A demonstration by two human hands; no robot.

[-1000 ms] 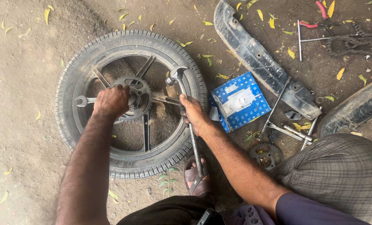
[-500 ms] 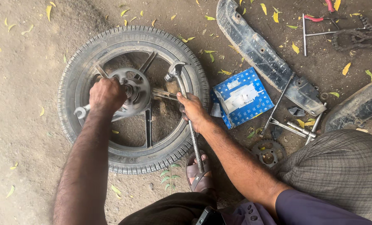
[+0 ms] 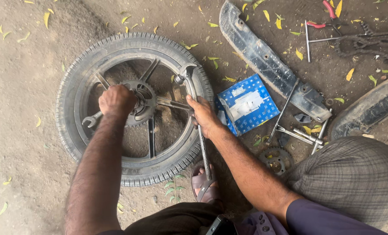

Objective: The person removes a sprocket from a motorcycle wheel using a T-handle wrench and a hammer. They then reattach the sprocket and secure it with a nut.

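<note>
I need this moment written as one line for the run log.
left hand: grips wrench at wheel hub | right hand: holds long metal bar across tyre rim | blue box: beside wheel

the tyre (image 3: 78, 143) is matt black rubber, its tread blocky and dusted grey. the wheel spokes (image 3: 151, 137) look like dull dark metal, and the sprocket (image 3: 138, 104) at the hub is greasy, grimy metal. the spanner (image 3: 91, 120) under the left hand (image 3: 115, 100) is worn grey steel; the long wrench (image 3: 199, 126) gripped by the right hand (image 3: 205, 117) has a brighter, scuffed metal sheen. the blue box (image 3: 248, 104) is printed cardboard, smooth and faintly glossy. the mudguard (image 3: 268, 61) seems dusty black plastic. the ground (image 3: 24, 87) is rough, gritty earth. the checked cloth (image 3: 355, 178) is soft woven fabric.
</note>
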